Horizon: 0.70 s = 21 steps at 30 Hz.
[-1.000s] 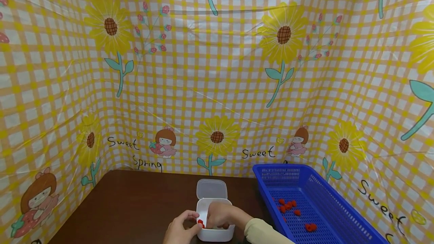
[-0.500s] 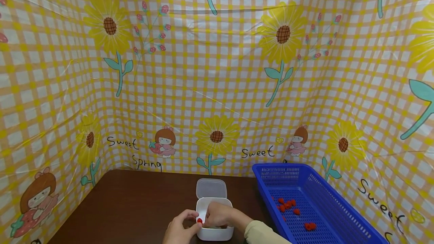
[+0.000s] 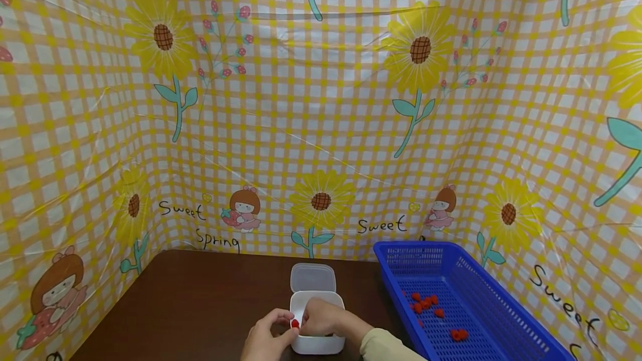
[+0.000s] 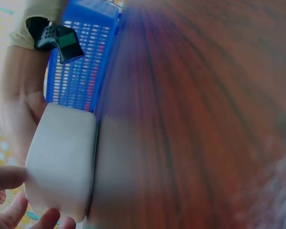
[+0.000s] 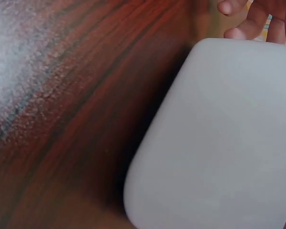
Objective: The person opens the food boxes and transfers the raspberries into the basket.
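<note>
A white plastic box (image 3: 321, 345) with its translucent lid (image 3: 313, 278) flipped back stands on the dark table. At its left end my left hand (image 3: 266, 336) holds the wall, thumb at the near corner and fingers by the rim; the left wrist view has those fingers (image 4: 12, 176) against the box (image 4: 64, 162). My right hand (image 3: 325, 317) reaches down inside with bent knuckles, its fingertips hidden, so I cannot tell what they hold. One red raspberry-like piece (image 3: 295, 323) shows inside the left wall, beside the left thumb. Only the box's outer side (image 5: 214, 138) fills the right wrist view.
A long blue perforated basket (image 3: 418, 263) stands to the right, with several red raspberry-like pieces (image 3: 425, 304) on its floor. A checkered sunflower cloth (image 3: 321, 127) encloses the back and sides of the brown table (image 3: 215, 294).
Inside the box my right hand has shifted slightly left. More red showed by the left wall and near the right hand earlier; one red piece shows now. The left hand stays in place.
</note>
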{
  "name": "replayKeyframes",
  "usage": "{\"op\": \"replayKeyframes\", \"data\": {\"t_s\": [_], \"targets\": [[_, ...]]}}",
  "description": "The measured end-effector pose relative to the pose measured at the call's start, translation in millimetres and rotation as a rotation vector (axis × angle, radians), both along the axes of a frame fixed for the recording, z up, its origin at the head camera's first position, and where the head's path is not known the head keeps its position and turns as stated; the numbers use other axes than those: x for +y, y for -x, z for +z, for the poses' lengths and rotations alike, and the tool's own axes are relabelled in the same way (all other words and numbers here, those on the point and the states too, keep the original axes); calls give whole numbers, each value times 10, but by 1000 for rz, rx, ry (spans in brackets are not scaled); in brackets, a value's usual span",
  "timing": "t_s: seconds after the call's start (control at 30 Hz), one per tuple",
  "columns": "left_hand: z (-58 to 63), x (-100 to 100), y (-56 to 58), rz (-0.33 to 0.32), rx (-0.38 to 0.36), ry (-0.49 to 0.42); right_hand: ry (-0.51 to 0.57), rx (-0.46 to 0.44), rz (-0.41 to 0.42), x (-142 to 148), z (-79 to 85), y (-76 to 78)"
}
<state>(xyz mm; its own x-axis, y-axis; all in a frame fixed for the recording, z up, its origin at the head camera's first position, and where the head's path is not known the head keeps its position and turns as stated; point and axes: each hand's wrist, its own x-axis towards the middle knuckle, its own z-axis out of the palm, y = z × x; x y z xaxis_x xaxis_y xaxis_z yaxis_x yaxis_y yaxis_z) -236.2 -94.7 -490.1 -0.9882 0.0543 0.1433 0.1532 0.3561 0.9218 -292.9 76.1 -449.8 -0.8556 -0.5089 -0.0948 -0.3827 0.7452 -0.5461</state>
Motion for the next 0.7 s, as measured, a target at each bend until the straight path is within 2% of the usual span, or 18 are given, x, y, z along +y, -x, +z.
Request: {"op": "replayKeyframes", "data": {"t_s": [0.23,0.43,0.63,0.7], "targets": [[22,-5,-11,-3,-12,3,132,-10,-63,-1,-84,27],[29,-4,-22,-13,-7,5,100,68,-61,5,-105,66],[41,-1,-17,-3,0,6,19,24,-54,8,-67,62],[33,-4,-15,1,-2,7,24,26,-43,2,-62,46]]}}
